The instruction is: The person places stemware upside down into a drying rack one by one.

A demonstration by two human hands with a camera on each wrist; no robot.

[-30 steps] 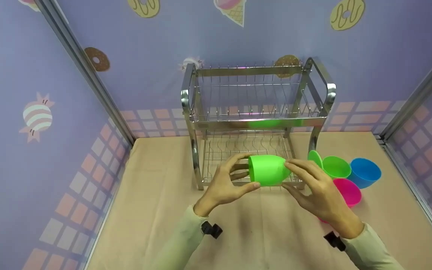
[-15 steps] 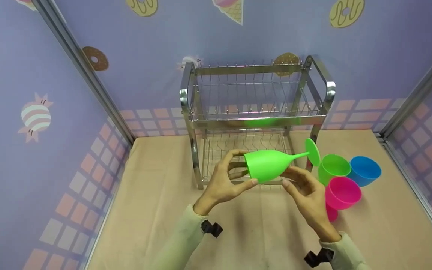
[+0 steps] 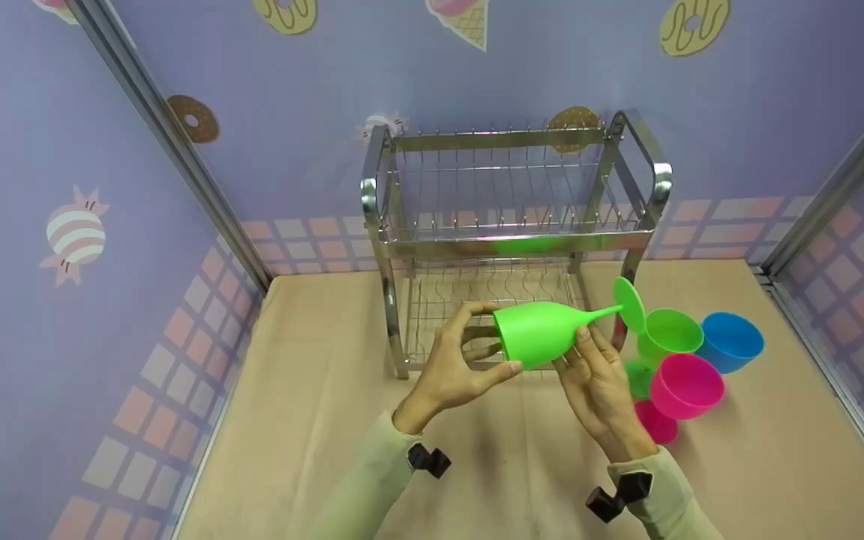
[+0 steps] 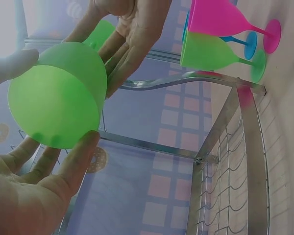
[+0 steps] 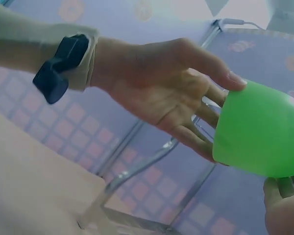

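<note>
A: Where do we find the bright green, plastic-looking goblet with the thin stem [image 3: 541, 334]?

B: We see it lying sideways in the air, in front of the two-tier silver metal wire rack [image 3: 518, 246]. Its foot points between two and three o'clock, its mouth between eight and nine.

A: And the bare left hand in a pale sleeve [image 3: 451, 367]?

B: At eight o'clock from the goblet. We see it gripping the bowl by the mouth end, thumb on the near side, fingers spread across the far side.

A: What about the bare right hand [image 3: 597, 390]?

B: Between four and five o'clock. It holds the stem end of the bowl, thumb on top and fingers reaching beneath.

A: What else do we have around it?

B: Three goblets stand upright on the beige, cloth-like tabletop [image 3: 312, 420]. At three o'clock we have a second green plastic-looking goblet [image 3: 670, 337], with a blue one [image 3: 732, 345] farther out; at four, a bright pink one [image 3: 687, 386].

A: Does the held goblet's foot touch the second green one?

B: They overlap in our head view; we cannot tell whether they touch.
</note>
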